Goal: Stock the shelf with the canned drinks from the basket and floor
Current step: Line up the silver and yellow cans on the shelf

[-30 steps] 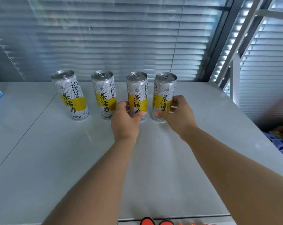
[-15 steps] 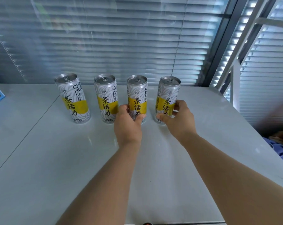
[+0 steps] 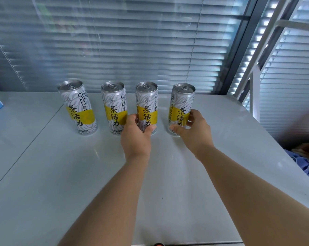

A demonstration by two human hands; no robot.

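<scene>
Medium-bright, cool bluish daylight, all from behind through the closed blinds (image 3: 132, 50); slats glow hottest at upper right. Hazy reflections smear across the glass. Soft sheen on the white shelf (image 3: 43, 174), and only a faint shadow at the foot of each can (image 3: 114, 107). Centre sharp, the far-left lid slightly smeared, right edge blurred. Wide-angle lens bends the window frame (image 3: 239, 55).

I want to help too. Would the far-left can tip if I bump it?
Probably, if bumped high: the far-left can is tall and slim on a narrow base. Once down, its round body would likely roll on the smooth shelf.
</scene>
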